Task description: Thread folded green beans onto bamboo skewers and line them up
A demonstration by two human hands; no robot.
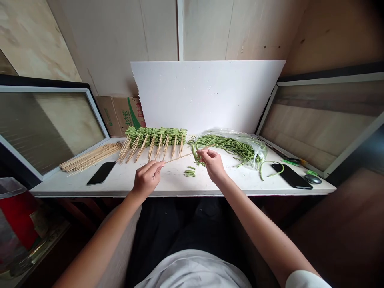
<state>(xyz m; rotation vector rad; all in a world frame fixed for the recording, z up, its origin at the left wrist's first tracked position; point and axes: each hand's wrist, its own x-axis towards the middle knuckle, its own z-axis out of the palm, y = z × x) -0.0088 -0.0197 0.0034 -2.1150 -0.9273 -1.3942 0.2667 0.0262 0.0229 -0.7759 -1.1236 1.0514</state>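
My left hand is closed around one end of a thin bamboo skewer, which slants up to the right. At its far end my right hand pinches by a cut piece of long bean; the fingertips partly hide the grip. Below, between the hands, a few short bean pieces lie on the white table. Behind my left hand stands a row of filled bean skewers, their sticks pointing toward me. Beyond my right hand, uncut long beans spill from a clear plastic bag.
Bare skewers and a phone lie at left. On the right are another phone and a dark rounded object. A white board and a cardboard box stand behind; framed panels flank the table.
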